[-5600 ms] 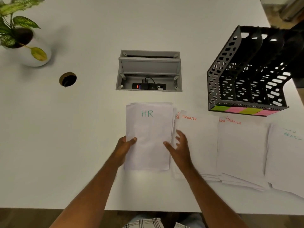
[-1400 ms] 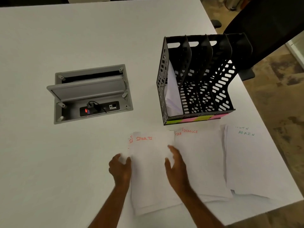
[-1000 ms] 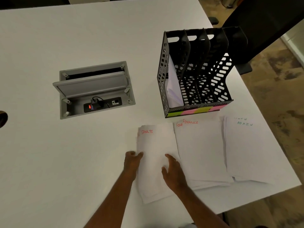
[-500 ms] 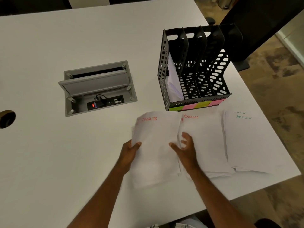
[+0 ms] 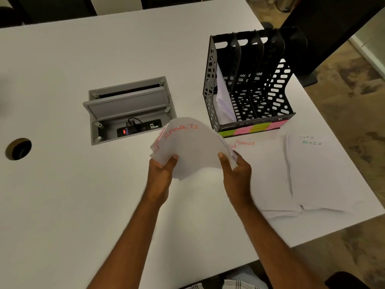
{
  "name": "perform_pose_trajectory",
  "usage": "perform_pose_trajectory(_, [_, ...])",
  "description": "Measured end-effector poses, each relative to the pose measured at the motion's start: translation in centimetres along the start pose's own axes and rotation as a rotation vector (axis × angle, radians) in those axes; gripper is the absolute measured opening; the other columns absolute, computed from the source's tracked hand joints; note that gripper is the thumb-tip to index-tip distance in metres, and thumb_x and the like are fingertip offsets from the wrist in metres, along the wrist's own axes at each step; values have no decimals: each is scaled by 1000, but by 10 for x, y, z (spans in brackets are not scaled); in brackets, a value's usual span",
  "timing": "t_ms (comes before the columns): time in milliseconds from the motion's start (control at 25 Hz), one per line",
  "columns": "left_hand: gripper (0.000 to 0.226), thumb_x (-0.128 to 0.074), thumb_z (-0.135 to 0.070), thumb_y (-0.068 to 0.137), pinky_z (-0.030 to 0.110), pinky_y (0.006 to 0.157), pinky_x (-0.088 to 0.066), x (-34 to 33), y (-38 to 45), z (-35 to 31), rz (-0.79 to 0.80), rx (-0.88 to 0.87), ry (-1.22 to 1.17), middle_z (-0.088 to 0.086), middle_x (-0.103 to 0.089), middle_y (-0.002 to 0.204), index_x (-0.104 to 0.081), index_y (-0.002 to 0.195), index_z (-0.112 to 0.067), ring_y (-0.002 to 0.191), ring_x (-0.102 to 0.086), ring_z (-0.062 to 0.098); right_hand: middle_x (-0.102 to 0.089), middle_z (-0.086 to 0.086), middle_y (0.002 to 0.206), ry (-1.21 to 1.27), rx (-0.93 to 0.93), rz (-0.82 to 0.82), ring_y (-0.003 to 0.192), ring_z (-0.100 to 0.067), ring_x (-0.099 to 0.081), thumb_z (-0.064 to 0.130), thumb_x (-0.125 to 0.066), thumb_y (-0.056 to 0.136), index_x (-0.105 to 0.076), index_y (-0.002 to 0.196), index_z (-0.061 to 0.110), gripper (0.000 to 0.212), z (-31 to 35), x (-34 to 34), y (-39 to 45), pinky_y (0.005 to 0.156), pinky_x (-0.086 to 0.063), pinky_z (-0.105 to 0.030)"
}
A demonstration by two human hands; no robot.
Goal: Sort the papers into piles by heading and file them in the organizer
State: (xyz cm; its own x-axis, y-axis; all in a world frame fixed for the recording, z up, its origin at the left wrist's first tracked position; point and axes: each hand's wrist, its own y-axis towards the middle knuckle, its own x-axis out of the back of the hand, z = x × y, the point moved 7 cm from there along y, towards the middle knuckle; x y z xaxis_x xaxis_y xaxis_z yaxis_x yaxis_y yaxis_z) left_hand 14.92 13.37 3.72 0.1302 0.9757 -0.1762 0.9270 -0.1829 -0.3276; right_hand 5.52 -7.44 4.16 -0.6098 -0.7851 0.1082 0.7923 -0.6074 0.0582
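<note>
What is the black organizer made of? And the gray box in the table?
The organizer looks like matte black plastic: thin molded walls punched with neat slots, though painted metal is possible. The gray box seems to be brushed metal, perhaps aluminum: flat gray lid with a dull sheen and corner screws.

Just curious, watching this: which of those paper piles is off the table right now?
The SPORTS pile: the left hand and right hand hold it, bowed, above the table. The FINANCE pile and ADMIN pile lie flat.
</note>
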Motion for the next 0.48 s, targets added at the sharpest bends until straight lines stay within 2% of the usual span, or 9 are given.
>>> perform_pose_trajectory(80, [53,-67,-10,89,12,76,-55,-7,-10,4,40,-21,59,-28,-74,102,-68,105,-60,97,-67,-7,-68,9,127,-82,170,18,120,-13,-63,16,-64,97,-63,130,34,37,1,11,-15,98,-52,-25])
perform_pose_trajectory(120, [53,-67,-10,89,10,75,-53,-11,-14,15,64,-2,110,-30,-73,102,-69,102,-62,97,-67,-8,-66,8,130,-131,195,43,122,-13,-61,11,-64,97,-61,132,33,42,-7,13,-22,100,-50,-24])
perform_pose_trajectory(160, [52,-66,-8,91,10,76,-52,-14,-19,31,86,30,153,-29,-74,102,-71,101,-58,100,-67,-6,-66,13,129,-165,150,64,122,-9,-60,7,-64,95,-60,132,39,48,-19,14,-29,101,-49,-22])
perform_pose_trajectory(240, [41,-62,-5,97,15,82,-51,-17,-30,63,79,130,173,-21,-74,108,-70,109,-43,114,-66,7,-64,30,121,-183,-70,134,115,6,-60,0,-62,94,-60,125,49,58,-47,11,-41,95,-48,-12])
perform_pose_trajectory(320, [33,-60,-6,99,26,90,-49,-18,-34,83,21,228,180,-7,-68,117,-60,119,-32,120,-61,21,-63,33,117,-229,-192,202,109,11,-60,-2,-57,94,-61,122,51,60,-66,8,-48,87,-45,-6])
perform_pose_trajectory(400, [33,-59,-5,99,24,87,-52,-19,-31,86,-16,231,195,-12,-70,110,-61,114,-35,111,-65,14,-65,35,110,-233,-218,137,103,13,-61,5,-55,98,-61,114,59,57,-68,14,-45,83,-45,-3])
perform_pose_trajectory(480, [41,-58,-7,99,12,72,-54,-21,-27,76,-10,202,198,-22,-76,96,-68,102,-47,95,-69,-1,-67,37,103,-159,-248,41,99,13,-63,20,-57,100,-62,107,67,47,-61,21,-40,80,-48,-4])
